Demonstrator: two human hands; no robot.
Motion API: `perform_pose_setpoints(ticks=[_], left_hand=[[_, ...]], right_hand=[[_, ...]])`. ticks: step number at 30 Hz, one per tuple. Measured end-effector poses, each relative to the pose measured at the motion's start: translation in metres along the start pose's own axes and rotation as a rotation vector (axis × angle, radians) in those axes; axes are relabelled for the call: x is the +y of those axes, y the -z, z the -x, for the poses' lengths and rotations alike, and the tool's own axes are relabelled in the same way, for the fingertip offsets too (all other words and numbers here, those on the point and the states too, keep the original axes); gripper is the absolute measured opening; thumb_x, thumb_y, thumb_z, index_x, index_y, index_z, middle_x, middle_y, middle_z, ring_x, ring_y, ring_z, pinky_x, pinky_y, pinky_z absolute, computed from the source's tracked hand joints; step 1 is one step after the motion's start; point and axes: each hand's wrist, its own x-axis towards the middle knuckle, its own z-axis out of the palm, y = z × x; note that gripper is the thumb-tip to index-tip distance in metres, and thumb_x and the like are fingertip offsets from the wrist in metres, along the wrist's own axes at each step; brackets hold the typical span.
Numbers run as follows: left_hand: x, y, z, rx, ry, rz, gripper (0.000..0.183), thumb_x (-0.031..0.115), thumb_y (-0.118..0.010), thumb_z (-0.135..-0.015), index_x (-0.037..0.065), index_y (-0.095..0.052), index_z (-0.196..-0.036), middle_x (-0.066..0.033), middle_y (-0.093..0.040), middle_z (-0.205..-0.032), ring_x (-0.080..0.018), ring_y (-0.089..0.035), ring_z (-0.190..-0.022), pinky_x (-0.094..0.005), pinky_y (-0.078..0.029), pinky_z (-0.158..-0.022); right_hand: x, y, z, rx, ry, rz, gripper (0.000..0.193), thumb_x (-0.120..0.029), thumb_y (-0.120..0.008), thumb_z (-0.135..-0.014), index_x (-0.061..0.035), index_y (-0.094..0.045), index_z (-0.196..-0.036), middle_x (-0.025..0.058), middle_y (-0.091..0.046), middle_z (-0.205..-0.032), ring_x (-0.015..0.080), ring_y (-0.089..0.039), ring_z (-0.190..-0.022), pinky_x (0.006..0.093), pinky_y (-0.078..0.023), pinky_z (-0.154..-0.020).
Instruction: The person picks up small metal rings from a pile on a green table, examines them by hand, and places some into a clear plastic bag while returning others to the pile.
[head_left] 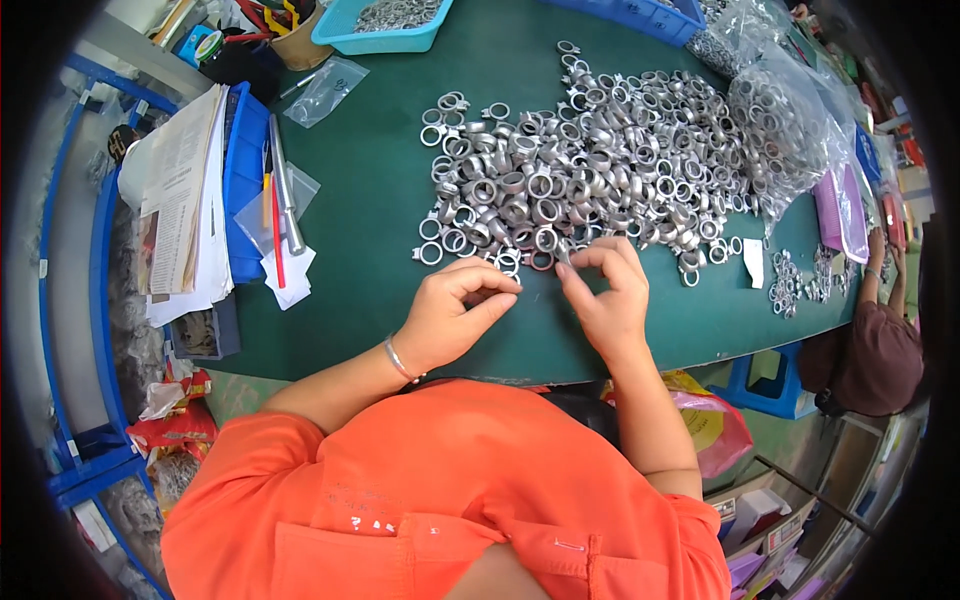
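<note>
At the near edge of a green worktable [370,190], a person in an orange shirt [430,440] works bare-handed, seen from above in the head view, before a broad pile of grey metal rings [600,170]. The heap lies just beyond both hands, spreading farther out past the right.

The left hand [448,308], a silvery bracelet [396,357] at its wrist, bends its fingers inward, thumb and forefinger tips close together beside rings at the pile's near edge; whether it grips one, the view cannot tell. Across a narrow gap, the right hand [612,298] has its thumb and curled forefinger pinching a small metal piece [563,251] at the border of the heap.

Well to the left of the left hand lie a red pen [277,235], a metal rod [287,190] and a blue tray [243,180] beside stacked papers [180,200]. Far beyond that hand sit a small clear bag [330,92] and a turquoise tray [390,43] of metal parts.

To the right of the right hand, past a white slip [753,263], are clusters of smaller metal parts [785,285]; farther out stands a clear bag of rings [785,115]. At far right, a co-worker in a dark top [885,355] is near a blue stool [765,388].
</note>
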Motion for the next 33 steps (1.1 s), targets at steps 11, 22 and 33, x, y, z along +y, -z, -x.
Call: perform_pose_setpoints(ticks=[11, 22, 33], left_hand=[[0.009, -0.009, -0.009, -0.066, 0.307, 0.453, 0.008, 0.004, -0.062, -0.083, -0.002, -0.062, -0.088, -0.004, -0.06, -0.084, -0.0098, -0.056, -0.07, -0.0222, -0.047, -0.063], [0.007, -0.005, -0.006, -0.122, -0.251, -0.079, 0.008, 0.003, -0.062, -0.083, 0.002, -0.062, -0.091, -0.0054, -0.059, -0.083, -0.0111, -0.057, -0.076, -0.0231, -0.048, -0.064], [-0.001, -0.011, 0.002, -0.094, 0.504, 0.829, 0.025, 0.016, -0.05, -0.093, -0.002, -0.059, -0.107, -0.0088, -0.062, -0.092, -0.0153, -0.061, -0.081, -0.0284, -0.052, -0.072]], right_hand=[[-0.025, -0.002, 0.03, -0.1, -0.003, -0.49, 0.006, -0.001, -0.054, -0.087, 0.0032, -0.057, -0.09, 0.0119, -0.054, -0.091, 0.0162, -0.059, -0.071, 0.0246, -0.048, -0.062], [-0.028, 0.0, 0.031, -0.193, -0.408, -1.012, 0.02, -0.005, -0.058, -0.086, 0.0041, -0.053, -0.104, 0.0096, -0.058, -0.089, 0.0143, -0.058, -0.076, 0.0247, -0.049, -0.066], [-0.033, -0.004, 0.026, -0.099, 0.483, -0.186, 0.02, 0.011, -0.063, -0.061, 0.0013, -0.063, -0.079, 0.0128, -0.061, -0.096, 0.0289, -0.059, -0.086, 0.0354, -0.051, -0.073]])
